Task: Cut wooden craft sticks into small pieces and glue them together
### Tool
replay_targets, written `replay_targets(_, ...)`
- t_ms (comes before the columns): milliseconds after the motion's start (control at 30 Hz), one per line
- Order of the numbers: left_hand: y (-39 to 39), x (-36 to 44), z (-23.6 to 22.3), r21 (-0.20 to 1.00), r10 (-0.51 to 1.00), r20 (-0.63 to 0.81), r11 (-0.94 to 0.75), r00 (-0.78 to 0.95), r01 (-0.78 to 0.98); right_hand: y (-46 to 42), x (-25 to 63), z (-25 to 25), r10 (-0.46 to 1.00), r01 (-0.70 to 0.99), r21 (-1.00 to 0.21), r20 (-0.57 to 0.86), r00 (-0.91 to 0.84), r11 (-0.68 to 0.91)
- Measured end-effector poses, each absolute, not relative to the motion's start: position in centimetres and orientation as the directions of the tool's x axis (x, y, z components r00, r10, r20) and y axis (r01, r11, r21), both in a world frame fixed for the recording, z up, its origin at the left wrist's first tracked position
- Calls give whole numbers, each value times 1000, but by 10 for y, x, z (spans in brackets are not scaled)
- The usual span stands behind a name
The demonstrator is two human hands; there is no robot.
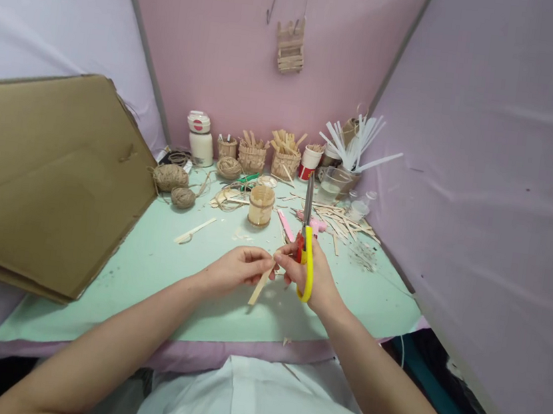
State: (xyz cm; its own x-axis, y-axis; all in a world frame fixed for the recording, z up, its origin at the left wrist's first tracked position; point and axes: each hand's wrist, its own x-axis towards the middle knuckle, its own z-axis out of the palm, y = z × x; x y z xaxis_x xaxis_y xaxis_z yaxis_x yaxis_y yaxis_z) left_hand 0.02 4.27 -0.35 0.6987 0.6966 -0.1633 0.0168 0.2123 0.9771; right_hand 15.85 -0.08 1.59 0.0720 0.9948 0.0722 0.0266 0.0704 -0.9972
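My left hand (pixel 249 264) pinches a flat pale wooden stick (pixel 260 288) near the table's front. The stick slants down toward me. My right hand (pixel 312 268) has the yellow and red handles of a pair of scissors (pixel 308 264) hooked on it, blades pointing up and away. Its thumb and fingertips meet the stick's upper end beside my left fingertips. Just beyond my hands stands a small round wooden cup (pixel 261 206) with a band near its base. A pink stick-like tool (pixel 285 225) lies behind my right hand, partly hidden.
Loose wooden sticks (pixel 345 222) are scattered at the right. Twine balls (pixel 170 178) sit at the left, near a large cardboard sheet (pixel 53 179). Along the back stand a white bottle (pixel 200 140), stick-filled baskets (pixel 286 161) and white glue sticks (pixel 357 143). A small wooden piece (pixel 290 51) hangs on the wall.
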Motion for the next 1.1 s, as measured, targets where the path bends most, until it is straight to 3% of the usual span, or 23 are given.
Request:
replay_targets(200, 40, 1, -4, 987, 772, -104, 159, 627, -33, -1, 162, 13, 981, 126, -990, 85, 177, 63)
replay_targets(400, 39, -1, 0, 997, 805, -38, 68, 592, -28, -12, 174, 3, 999, 189, -981, 47, 20, 43)
replay_targets(500, 40, 0, -1, 998, 797, -15, 49, 603, -40, -14, 173, 1, 998, 198, -979, 58, 24, 52)
replay_targets(633, 40, 0, -6, 987, 703, -61, 150, 709, -64, -14, 169, 10, 994, 86, -992, 101, 51, 97)
replay_targets(867, 34, 1, -7, 933, 539, -162, 357, 827, -50, -14, 159, 28, 990, -61, -995, 81, -117, 75)
replay_targets(1100, 32, 5, -6, 996, 743, -53, 89, 667, -20, -9, 160, 14, 991, 29, -993, 119, 61, 117)
